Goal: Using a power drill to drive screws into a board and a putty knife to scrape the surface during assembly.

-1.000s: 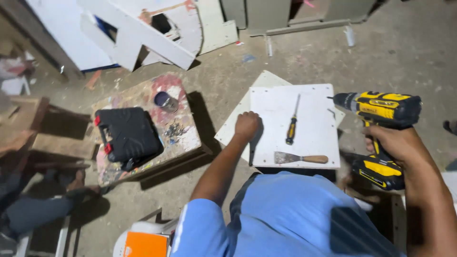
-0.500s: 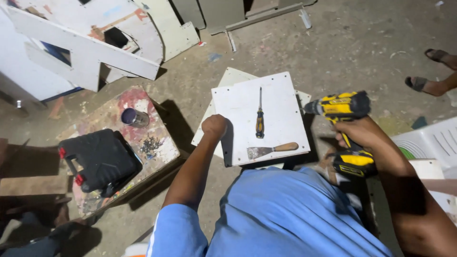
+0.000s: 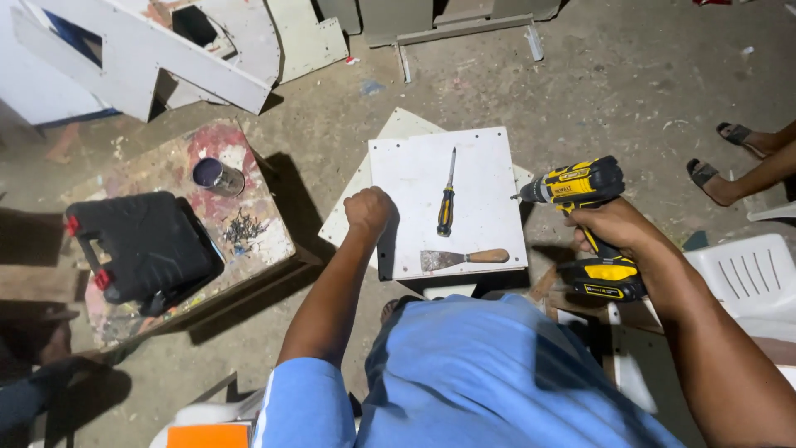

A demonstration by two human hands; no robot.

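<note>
White square board lying flat on the concrete floor, over a second pale panel whose corners show beyond its edges.

Left hand: closed in a fist, knuckles pressed on the board's near left edge; whether it holds anything cannot be told.

Right hand: wrapped tight round the grip of a yellow-and-black drill, held off the board's right edge, bit pointing left toward that edge. Battery block sits below the hand.

Screwdriver: black-and-yellow handle, lying on the board just right of the left hand, shaft pointing away from the person.

Scraper: wooden handle, flat blade, lying crosswise on the board's near edge, between the two hands, below the screwdriver.

Left of the left hand, well apart: a low paint-stained surface carrying a black case with red latches, a small tin and a scatter of dark screws.

Beyond the left hand, far side: white cut-out panels leaning together.

Right of the right hand: a white plastic chair, and another person's sandalled feet on the floor.
</note>
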